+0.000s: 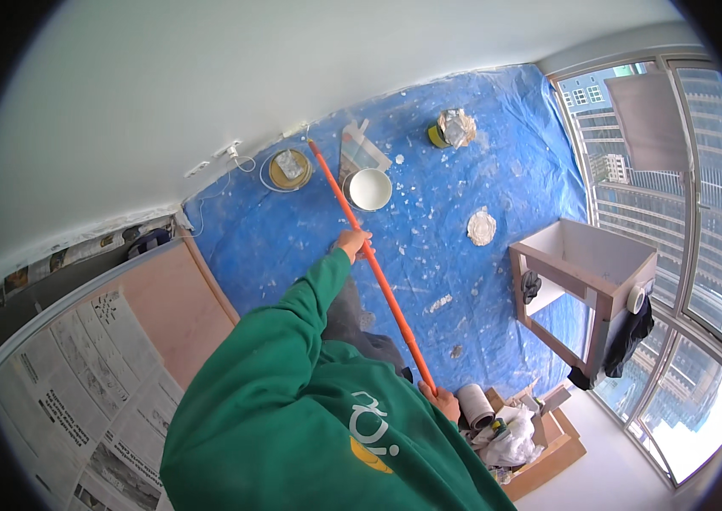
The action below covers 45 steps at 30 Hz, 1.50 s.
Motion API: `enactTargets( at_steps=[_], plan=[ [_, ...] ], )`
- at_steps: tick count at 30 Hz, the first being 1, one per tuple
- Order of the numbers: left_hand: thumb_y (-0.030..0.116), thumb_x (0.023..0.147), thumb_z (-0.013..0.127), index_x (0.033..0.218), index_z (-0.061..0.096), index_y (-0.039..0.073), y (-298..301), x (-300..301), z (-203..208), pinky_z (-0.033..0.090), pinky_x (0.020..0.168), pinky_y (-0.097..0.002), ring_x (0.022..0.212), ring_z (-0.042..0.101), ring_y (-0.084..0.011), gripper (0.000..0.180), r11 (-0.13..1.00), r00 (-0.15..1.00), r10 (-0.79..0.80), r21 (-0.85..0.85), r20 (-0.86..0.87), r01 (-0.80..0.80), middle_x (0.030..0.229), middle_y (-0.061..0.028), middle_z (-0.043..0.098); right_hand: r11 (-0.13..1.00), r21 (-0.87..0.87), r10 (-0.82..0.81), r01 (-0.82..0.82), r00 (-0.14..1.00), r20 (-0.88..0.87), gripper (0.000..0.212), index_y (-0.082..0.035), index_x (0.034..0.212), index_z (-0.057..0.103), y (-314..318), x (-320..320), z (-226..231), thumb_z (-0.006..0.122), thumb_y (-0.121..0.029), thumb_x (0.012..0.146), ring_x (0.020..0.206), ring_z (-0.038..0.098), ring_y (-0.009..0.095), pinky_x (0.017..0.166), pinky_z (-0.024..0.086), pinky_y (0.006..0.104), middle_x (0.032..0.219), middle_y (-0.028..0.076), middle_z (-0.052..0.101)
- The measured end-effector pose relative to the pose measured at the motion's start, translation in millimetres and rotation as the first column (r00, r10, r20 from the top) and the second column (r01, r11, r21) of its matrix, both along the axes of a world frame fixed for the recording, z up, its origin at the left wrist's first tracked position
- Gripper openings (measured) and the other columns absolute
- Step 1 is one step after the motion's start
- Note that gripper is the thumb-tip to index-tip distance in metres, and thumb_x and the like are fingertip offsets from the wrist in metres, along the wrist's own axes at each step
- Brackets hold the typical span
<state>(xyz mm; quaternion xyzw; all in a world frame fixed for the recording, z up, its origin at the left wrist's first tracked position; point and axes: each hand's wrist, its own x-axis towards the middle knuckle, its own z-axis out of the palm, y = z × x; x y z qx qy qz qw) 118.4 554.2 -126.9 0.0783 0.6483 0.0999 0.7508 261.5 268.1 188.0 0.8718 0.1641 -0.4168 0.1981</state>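
Observation:
A long orange pole point(386, 289) runs slantwise across the view, its far tip close to the foot of the pale wall. My left hand point(352, 244) is closed round its middle, the green-sleeved arm stretched forward. Lower down, my right hand point(441, 401) grips the near end beside my body. Whatever the far tip carries is too small to make out. Just right of the pole's upper part stands a round white bucket point(370, 189). To its left is a round tan lid or tub point(290, 169) with a greyish thing on top.
Blue plastic sheeting point(429, 281) with white specks covers the floor. A foil-topped tin point(454, 129) stands farther back. An open wooden frame point(561, 264) is at right by the windows, a newspaper-covered board point(105, 366) at left, a cluttered box point(548, 443) near my right hand. Cables hang from a wall socket point(231, 151).

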Motion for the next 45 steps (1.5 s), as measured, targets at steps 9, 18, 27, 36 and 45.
enactTargets(
  at_steps=[9,18,27,36,45],
  plan=[
    [0.016,0.081,0.063,0.105,0.048,0.006,-19.8,8.7,41.0,0.056,0.063,-0.0437,0.069,0.065,-0.0283,0.03,0.998,1.0,-0.004,-0.062,-0.004,0.004,0.082,-0.0096,0.059,0.99,0.103,0.1,-0.096,0.994,-0.036,0.052,-0.01,0.083,0.063,-67.5,34.3,8.6,0.051,-0.06,0.079,0.085,0.061,0.041,0.073,0.047,0.049,0.081,0.021,0.064],
    [0.013,0.08,0.062,0.084,0.053,-0.001,-130.9,50.0,171.0,0.055,0.058,-0.0379,0.065,0.063,-0.024,0.017,0.979,0.997,0.002,0.203,0.081,-0.018,0.077,-0.0107,0.057,0.924,0.37,0.112,-0.093,0.993,-0.032,0.035,-0.008,0.075,0.058,-228.3,99.9,25.2,0.058,-0.044,0.075,0.071,0.06,0.041,0.062,0.044,0.0477,0.067,0.021,0.058],
    [0.01,0.081,0.061,0.086,0.053,-0.002,-201.7,66.3,258.5,0.055,0.058,-0.0332,0.067,0.063,-0.0212,0.016,0.891,0.998,-0.035,0.454,0.057,0.005,0.077,-0.011,0.058,0.814,0.563,0.181,-0.144,0.983,-0.009,0.036,-0.006,0.073,0.056,-359.9,131.8,-32.4,0.056,-0.042,0.076,0.063,0.057,0.041,0.055,0.04,0.0463,0.062,0.022,0.053],
    [0.011,0.083,0.061,0.087,0.054,-0.001,-229.9,65.3,304.7,0.054,0.058,-0.0294,0.069,0.064,-0.0179,0.016,0.685,0.994,-0.091,0.721,-0.058,0.105,0.078,-0.009,0.06,0.645,0.764,0.156,-0.007,0.98,-0.123,0.039,-0.005,0.077,0.059,-415.0,143.0,-135.9,0.056,-0.044,0.077,0.058,0.054,0.041,0.053,0.039,0.0452,0.059,0.022,0.051],
    [0.015,0.085,0.06,0.083,0.057,-0.003,-214.3,64.2,388.8,0.045,0.048,-0.0256,0.057,0.058,-0.0107,0.019,0.422,0.999,-0.033,0.907,-0.003,0.017,0.066,-0.0075,0.062,0.588,0.795,0.065,0.151,0.97,-0.233,0.03,-0.001,0.08,0.064,-352.7,128.3,-122.8,0.069,-0.03,0.073,0.051,0.05,0.018,0.053,0.041,0.0365,0.055,0.014,0.05]
  ],
)
